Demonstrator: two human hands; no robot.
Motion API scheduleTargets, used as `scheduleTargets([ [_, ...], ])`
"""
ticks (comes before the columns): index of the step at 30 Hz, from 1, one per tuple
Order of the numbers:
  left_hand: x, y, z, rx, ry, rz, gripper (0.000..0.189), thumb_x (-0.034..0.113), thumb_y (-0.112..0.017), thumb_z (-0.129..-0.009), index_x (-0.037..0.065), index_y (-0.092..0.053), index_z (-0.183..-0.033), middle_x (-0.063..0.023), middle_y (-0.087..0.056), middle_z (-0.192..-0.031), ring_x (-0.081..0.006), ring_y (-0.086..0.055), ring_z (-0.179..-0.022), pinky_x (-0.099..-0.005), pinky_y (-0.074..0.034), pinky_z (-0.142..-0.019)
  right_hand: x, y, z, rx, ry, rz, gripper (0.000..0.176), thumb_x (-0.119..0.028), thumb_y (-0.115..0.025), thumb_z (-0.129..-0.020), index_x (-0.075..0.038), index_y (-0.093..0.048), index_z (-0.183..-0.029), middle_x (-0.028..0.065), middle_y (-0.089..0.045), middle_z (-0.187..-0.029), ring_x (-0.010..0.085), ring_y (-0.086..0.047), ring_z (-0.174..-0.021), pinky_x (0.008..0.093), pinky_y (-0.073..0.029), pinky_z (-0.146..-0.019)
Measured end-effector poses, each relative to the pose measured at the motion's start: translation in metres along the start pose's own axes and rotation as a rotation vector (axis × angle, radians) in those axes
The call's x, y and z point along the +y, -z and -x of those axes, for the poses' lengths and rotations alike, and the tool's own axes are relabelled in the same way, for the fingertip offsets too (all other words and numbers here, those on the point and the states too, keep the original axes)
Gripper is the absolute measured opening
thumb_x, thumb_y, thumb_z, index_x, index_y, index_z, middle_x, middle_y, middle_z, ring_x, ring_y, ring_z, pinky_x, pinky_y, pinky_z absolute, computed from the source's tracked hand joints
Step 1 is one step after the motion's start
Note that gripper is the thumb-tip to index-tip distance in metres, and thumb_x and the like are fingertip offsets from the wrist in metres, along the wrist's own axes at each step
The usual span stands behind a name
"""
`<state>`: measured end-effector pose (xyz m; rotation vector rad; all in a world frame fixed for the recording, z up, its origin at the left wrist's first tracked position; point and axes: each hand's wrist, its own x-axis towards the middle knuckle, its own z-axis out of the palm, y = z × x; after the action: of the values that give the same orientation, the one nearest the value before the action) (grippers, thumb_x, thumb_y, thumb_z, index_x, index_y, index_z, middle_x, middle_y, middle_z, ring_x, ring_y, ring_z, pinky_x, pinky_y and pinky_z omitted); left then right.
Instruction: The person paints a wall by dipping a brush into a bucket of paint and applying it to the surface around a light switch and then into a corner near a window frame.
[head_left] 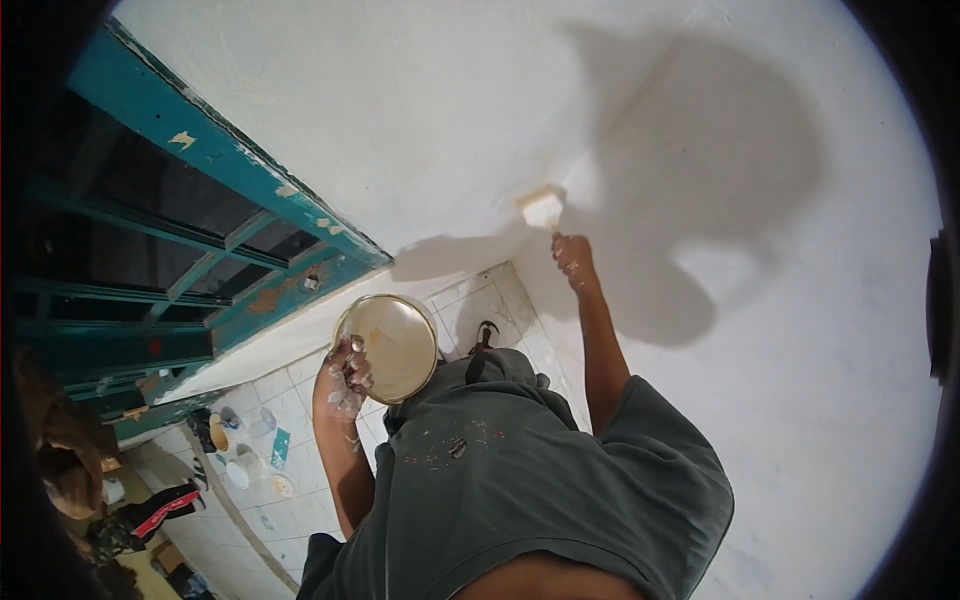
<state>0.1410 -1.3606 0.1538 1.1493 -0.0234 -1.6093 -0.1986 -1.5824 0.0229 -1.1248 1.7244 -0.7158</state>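
My left hand (350, 376), spotted with white paint, grips the rim of a round bucket (400, 350) with pale contents, held in front of my body. My right hand (574, 258) is closed round the handle of a wide paintbrush (542, 208). The brush's bristles are up against the white wall (450, 120), close to the corner where two wall faces meet. White flecks mark the fingers of my right hand. A large shadow falls on the wall around and to the right of the brush.
A teal window frame (290, 190) with chipped paint and dark panes fills the left side. Below lies a tiled floor (300, 480) with containers (238, 474), a teal piece (280, 450) and a long cord or strip. Clothes and a red-and-black item (168, 508) lie at lower left.
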Motion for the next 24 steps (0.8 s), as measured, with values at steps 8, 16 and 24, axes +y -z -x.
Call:
scheduleTargets([
  [8,-0.004,-0.002,-0.001,0.076,-0.022,-0.021,0.021,0.029,-0.048,-0.086,0.01,-0.048,-0.077,0.0052,-0.034,-0.053,-0.0073,-0.031,-0.041,-0.0206,-0.025,-0.04,-0.101,0.03,0.066,0.083,0.344,-0.247,0.037,-0.029,-0.048,-0.086,-0.005,-0.049,-0.058,-0.0036,-0.041,-0.049,0.0042,-0.033,-0.043,0.0211,-0.027,-0.04],
  [16,-0.007,0.002,-0.006,0.054,-0.042,0.002,0.022,0.029,-0.049,-0.086,0.01,-0.049,-0.076,0.0051,-0.033,-0.052,-0.0075,-0.031,-0.041,-0.0208,-0.023,-0.039,0.114,-0.081,-0.045,-0.132,-0.186,-0.233,0.038,-0.036,-0.051,-0.084,-0.01,-0.046,-0.055,-0.0027,-0.04,-0.046,0.0073,-0.034,-0.035,0.0227,-0.025,-0.032],
  [24,-0.007,-0.004,-0.002,0.046,-0.057,0.063,0.018,0.025,-0.046,-0.088,0.009,-0.047,-0.08,0.0057,-0.032,-0.053,-0.0061,-0.029,-0.04,-0.0196,-0.023,-0.038,-0.055,0.005,0.02,0.112,0.193,0.099,0.044,-0.029,-0.05,-0.085,-0.003,-0.046,-0.05,-0.0002,-0.041,-0.044,0.0093,-0.037,-0.04,0.0266,-0.028,-0.038],
])
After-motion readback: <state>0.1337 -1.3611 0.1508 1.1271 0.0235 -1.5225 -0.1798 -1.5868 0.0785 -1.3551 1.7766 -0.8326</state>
